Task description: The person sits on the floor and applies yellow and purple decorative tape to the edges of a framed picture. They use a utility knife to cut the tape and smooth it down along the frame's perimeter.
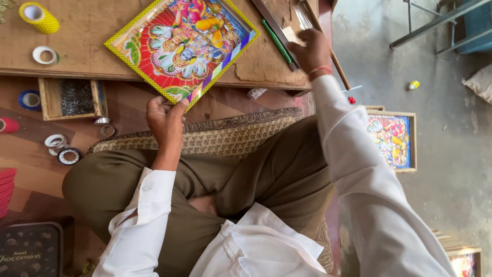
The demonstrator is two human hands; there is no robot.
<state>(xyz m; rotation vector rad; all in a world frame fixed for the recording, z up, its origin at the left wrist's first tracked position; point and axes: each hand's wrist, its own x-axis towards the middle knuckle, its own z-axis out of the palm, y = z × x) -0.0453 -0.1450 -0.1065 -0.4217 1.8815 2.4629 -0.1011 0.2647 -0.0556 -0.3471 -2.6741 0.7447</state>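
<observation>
The left hand [165, 117] pinches the lower corner of a bright framed picture [183, 43] — fingers closed on its yellow patterned border — which lies tilted on the wooden table [92, 31], its corner hanging past the table's edge. The right hand [311, 51] is curled shut on thin sticks [303, 15] near the table's far right end, just beside a green pencil-like tool [277, 41]. Under the table edge, an open wooden box [72, 97] holds a heap of small dark nails. A yellow tape roll [38, 17] and a white one [44, 55] sit on the table — more rolls [61, 149] lie on the floor. Another framed picture [392, 141] rests on the grey floor.
</observation>
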